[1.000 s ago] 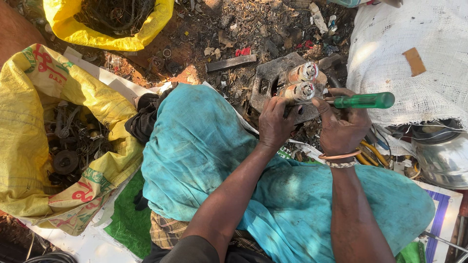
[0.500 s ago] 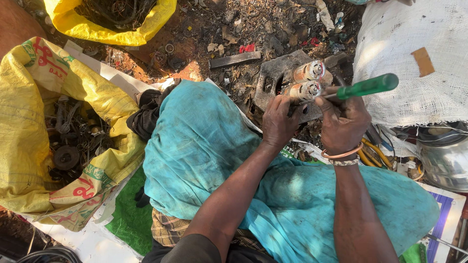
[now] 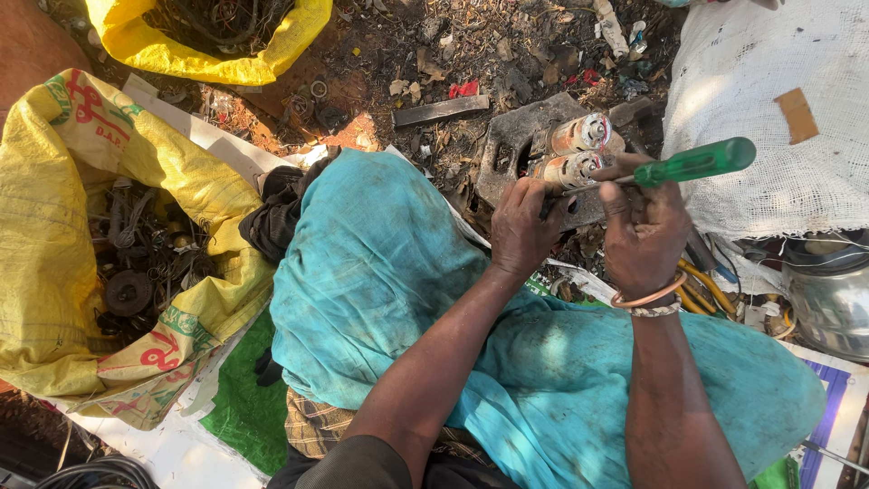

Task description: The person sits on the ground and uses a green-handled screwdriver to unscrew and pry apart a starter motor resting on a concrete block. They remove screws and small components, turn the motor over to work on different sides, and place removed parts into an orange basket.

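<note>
My left hand grips a small cylindrical motor part with copper windings, held over my knee. A second similar cylinder lies just above it on a dark metal block. My right hand is closed around a screwdriver with a green handle; its shaft points left at the end of the held cylinder. Both forearms reach over my lap, which is covered by a teal cloth. A copper bangle sits on my right wrist.
An open yellow sack of dark metal scrap lies at left, another yellow sack at the top. A white woven sack and a steel vessel are at right. Yellow cables and debris litter the dirt ground.
The screwdriver handle has tilted up to the right while its tip stays at the cylinder's end. My left hand keeps the same grip.
</note>
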